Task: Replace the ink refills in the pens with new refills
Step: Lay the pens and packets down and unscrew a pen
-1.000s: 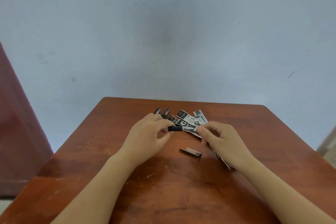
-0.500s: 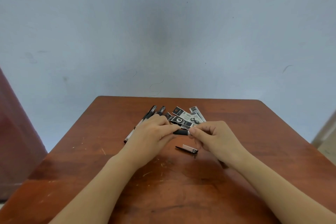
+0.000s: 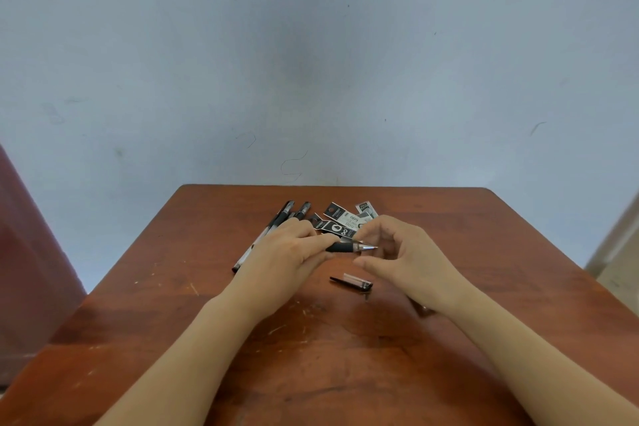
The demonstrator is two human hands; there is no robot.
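My left hand grips a black pen by its barrel, the metal tip pointing right. My right hand hovers at the tip with thumb and fingers spread, holding nothing. A pen cap with a black clip lies on the table just below the hands. Two more pens lie behind my left hand, partly hidden. Several black-and-white refill packets are fanned out beyond the hands. A thin dark object peeks out under my right wrist.
The work surface is a scratched brown wooden table against a pale blue-grey wall. A dark red panel stands to the left of the table.
My right hand has let go of the pen's tip end and its fingers have spread; the metal tip now shows. My left hand keeps its hold on the barrel.
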